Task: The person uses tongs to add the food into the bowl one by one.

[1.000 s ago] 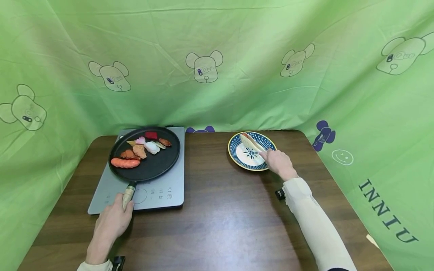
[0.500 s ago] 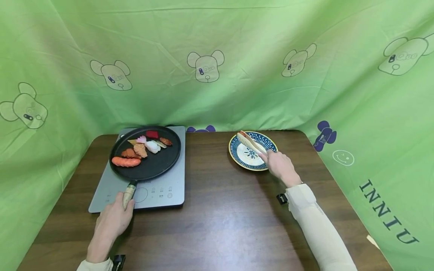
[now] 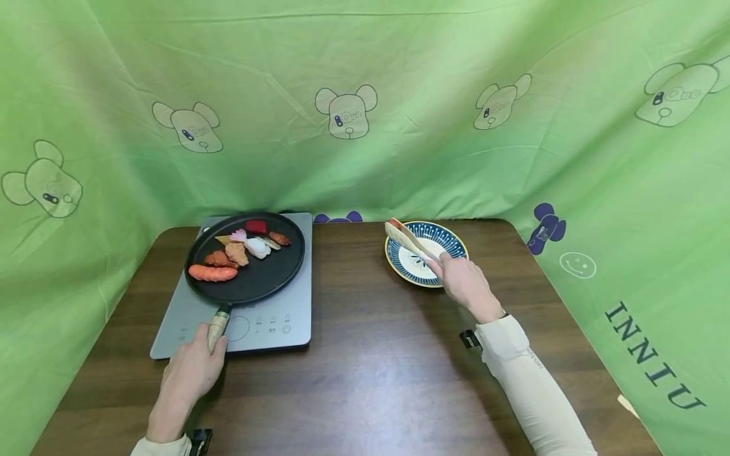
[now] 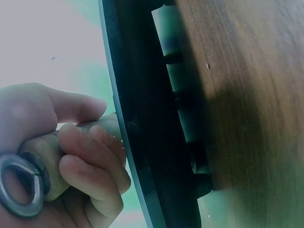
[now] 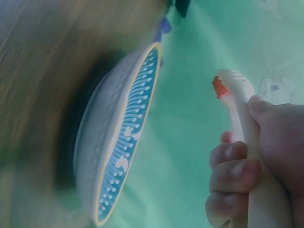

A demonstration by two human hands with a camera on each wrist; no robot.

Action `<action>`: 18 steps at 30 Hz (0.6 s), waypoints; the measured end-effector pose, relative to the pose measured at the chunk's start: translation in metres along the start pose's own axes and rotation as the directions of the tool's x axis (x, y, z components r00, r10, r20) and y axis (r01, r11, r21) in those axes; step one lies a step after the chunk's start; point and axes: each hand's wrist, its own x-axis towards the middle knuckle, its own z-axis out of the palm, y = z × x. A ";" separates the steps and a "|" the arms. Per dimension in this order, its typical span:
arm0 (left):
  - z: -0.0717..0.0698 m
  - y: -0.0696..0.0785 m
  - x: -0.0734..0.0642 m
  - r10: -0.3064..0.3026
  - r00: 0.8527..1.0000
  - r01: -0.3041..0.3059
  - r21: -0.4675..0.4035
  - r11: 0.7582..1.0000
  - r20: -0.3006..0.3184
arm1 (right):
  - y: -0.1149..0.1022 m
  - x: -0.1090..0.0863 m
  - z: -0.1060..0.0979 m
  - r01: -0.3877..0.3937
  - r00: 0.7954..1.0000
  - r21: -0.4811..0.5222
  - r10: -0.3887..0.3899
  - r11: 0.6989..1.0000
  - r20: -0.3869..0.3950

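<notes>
My left hand (image 3: pixel 188 373) grips the handle (image 3: pixel 217 323) of a flat black frying pan (image 3: pixel 268 278). In the left wrist view the fingers (image 4: pixel 92 175) curl round this handle, which ends in a metal ring (image 4: pixel 21 185). Wooden-looking tongs (image 3: pixel 406 239) are held in my right hand (image 3: pixel 467 285), over a blue-and-white patterned plate (image 3: pixel 393 258). Between the tong tips sits a small red-orange piece (image 5: pixel 218 89), its kind hard to tell. The tips are above the plate's far left rim. In the pan lie a scored sausage (image 3: pixel 212 273) and several other food pieces (image 3: pixel 236 253).
The pan stands on a grey induction cooker (image 3: pixel 296 297) at the left of a brown wooden table (image 3: pixel 365 367). Green printed curtain (image 3: pixel 399 171) hangs behind and along both sides. A small pale object (image 3: pixel 627 405) shows at the table's right edge.
The tongs, with the red-orange piece in them, have moved left from over the plate to its far left rim and look raised. My left hand and the pan have stayed put.
</notes>
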 end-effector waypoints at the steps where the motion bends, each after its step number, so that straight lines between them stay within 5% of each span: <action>1: 0.000 0.000 0.000 -0.001 1.000 0.001 0.001 1.000 0.001 | -0.003 0.000 -0.001 0.014 1.000 0.000 -0.014 1.000 -0.004; 18: 0.002 -0.002 0.001 -0.005 1.000 0.005 0.002 1.000 0.001 | -0.055 0.008 -0.002 0.178 0.977 -0.008 -0.177 0.984 -0.115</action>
